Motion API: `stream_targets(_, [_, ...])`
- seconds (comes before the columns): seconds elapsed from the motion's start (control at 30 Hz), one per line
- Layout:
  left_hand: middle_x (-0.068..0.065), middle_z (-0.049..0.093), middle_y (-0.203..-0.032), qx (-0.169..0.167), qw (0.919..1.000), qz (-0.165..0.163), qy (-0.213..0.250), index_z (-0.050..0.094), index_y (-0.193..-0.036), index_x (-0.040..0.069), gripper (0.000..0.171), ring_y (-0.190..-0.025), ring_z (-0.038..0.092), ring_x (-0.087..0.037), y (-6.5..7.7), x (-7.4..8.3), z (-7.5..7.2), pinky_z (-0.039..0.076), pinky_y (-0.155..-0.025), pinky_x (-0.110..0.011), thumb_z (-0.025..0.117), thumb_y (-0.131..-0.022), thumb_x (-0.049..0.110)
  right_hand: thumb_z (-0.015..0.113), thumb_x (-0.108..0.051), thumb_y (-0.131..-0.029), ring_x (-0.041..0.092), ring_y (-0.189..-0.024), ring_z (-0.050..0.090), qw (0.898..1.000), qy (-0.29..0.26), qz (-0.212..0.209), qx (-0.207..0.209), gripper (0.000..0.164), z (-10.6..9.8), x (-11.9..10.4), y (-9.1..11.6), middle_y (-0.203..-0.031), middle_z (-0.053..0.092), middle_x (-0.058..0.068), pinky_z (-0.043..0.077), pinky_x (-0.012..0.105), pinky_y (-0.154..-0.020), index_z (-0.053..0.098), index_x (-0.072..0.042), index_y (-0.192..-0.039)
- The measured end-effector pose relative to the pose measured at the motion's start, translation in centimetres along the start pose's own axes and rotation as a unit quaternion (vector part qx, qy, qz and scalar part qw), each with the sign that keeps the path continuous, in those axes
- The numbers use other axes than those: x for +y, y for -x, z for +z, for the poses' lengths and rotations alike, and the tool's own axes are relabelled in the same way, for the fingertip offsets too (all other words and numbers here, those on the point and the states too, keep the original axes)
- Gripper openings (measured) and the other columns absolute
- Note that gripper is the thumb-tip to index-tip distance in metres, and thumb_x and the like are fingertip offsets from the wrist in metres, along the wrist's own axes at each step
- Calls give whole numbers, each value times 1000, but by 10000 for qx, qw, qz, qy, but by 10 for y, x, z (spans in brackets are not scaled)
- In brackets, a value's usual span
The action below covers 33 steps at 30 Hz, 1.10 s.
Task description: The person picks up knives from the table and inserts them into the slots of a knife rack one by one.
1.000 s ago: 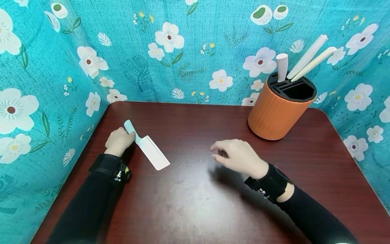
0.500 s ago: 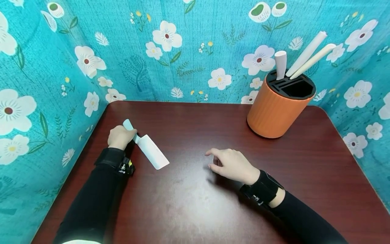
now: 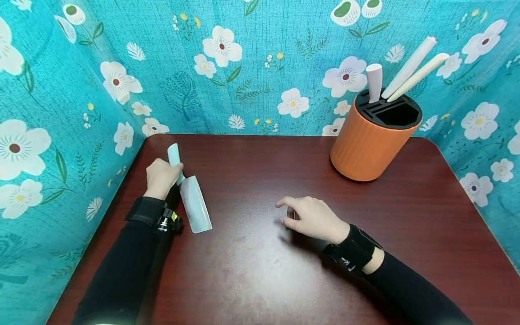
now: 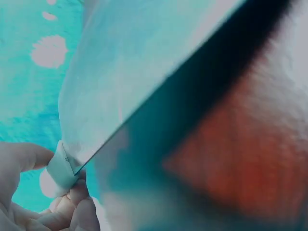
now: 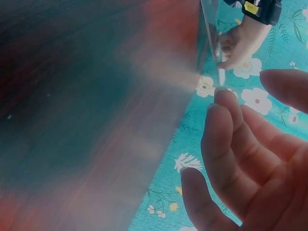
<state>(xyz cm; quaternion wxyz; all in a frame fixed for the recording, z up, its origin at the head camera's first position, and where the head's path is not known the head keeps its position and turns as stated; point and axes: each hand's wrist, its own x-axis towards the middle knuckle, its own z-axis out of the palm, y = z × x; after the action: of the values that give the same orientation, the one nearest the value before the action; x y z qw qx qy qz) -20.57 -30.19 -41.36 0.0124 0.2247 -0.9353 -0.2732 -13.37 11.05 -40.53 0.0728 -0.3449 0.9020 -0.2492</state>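
Note:
A cleaver [image 3: 195, 205] with a pale blue handle [image 3: 174, 154] is in my left hand [image 3: 163, 177], at the left side of the table. The fingers and thumb grip the handle where it meets the blade. In the left wrist view the broad shiny blade [image 4: 125, 72] fills the upper middle, and the thumb and curled fingers pinch the pale handle. My right hand [image 3: 312, 218] hovers over the middle of the table, fingers loosely bent and holding nothing. The right wrist view shows its relaxed fingers [image 5: 216, 144] spread apart, with the left hand and cleaver beyond.
An orange round knife block [image 3: 367, 151] with a black slotted top stands at the back right of the dark red-brown table [image 3: 252, 171]. Three pale handles [image 3: 410, 67] stick out of it. A turquoise flowered curtain [image 3: 260, 67] hangs behind the table and at both sides.
The cleaver has turned in my left hand, its blade tip swinging left and toward me and its handle more upright. The right hand first came slightly left and nearer, then stayed almost still.

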Motion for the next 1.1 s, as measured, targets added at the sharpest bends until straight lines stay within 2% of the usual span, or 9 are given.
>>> stream_targets(0.13, [-14,55,-84,329,9983,342,350,52,-94,1,36,-80,55,-33,17,20,-8,41,-60,-33,55,-99,37,68,-27,-94,-4,-59,47,9999,-140,-1,-9,30,-3,1,1,-77,63,-15,40,18,-56,68,-16,-122])
stream_targets(0.2, [-21,60,-100,496,9954,644,508,50,-108,-2,40,-90,59,-36,30,31,-13,44,-65,-34,56,-100,37,68,-25,-95,-4,-60,47,9993,-365,-12,55,27,-5,1,1,-77,64,-14,41,18,-56,69,-16,-120])
stream_targets(0.37, [-24,65,-103,979,9788,1589,840,49,-115,-4,42,-88,65,-37,69,63,-22,48,-65,-36,61,-100,33,65,-14,-93,2,-63,52,9871,-1488,3,585,19,-15,-5,1,-75,64,-9,45,20,-59,71,-15,-111])
stream_targets(0.53, [-22,68,-95,1519,9469,2600,1131,51,-112,-3,37,-80,65,-31,108,91,-26,48,-67,-37,70,-96,24,66,-13,-94,7,-65,54,9731,-2063,-73,1026,14,-31,-14,-1,-73,62,-7,46,22,-63,72,-17,-106])
stream_targets(0.67, [-17,70,-94,1714,9257,3129,1253,54,-111,-1,37,-79,65,-26,135,107,-24,47,-67,-33,77,-91,22,70,-19,-95,9,-64,52,9722,-2036,-255,1130,12,-44,-19,-4,-72,60,-7,43,23,-61,73,-18,-107])
stream_targets(0.8, [-13,71,-94,1730,9062,3672,1184,57,-110,2,39,-77,64,-21,158,117,-16,44,-64,-31,81,-87,21,74,-20,-93,9,-70,52,9731,-1842,-638,1232,22,-57,-29,-7,-77,57,-6,44,24,-65,71,-18,-115])
stream_targets(0.87, [-13,71,-92,1743,8912,4039,1108,58,-109,1,40,-76,64,-21,168,120,-11,45,-62,-31,84,-84,20,76,-20,-92,9,-75,53,9722,-1735,-876,1309,30,-63,-36,-7,-82,57,-5,45,24,-68,69,-17,-121])
stream_targets(0.97, [-12,69,-88,1792,8620,4629,1026,61,-104,0,40,-75,64,-21,181,123,-3,50,-63,-33,87,-79,17,80,-20,-88,9,-81,54,9671,-1599,-1215,1561,37,-68,-49,-8,-86,56,-3,45,24,-72,67,-14,-123])
stream_targets(1.1, [-10,68,-83,1804,8293,5192,1012,64,-98,0,35,-74,64,-20,193,128,6,54,-65,-33,89,-76,12,85,-19,-82,7,-75,51,9555,-1457,-1597,2008,28,-69,-61,-9,-80,54,-2,43,24,-66,67,-12,-102])
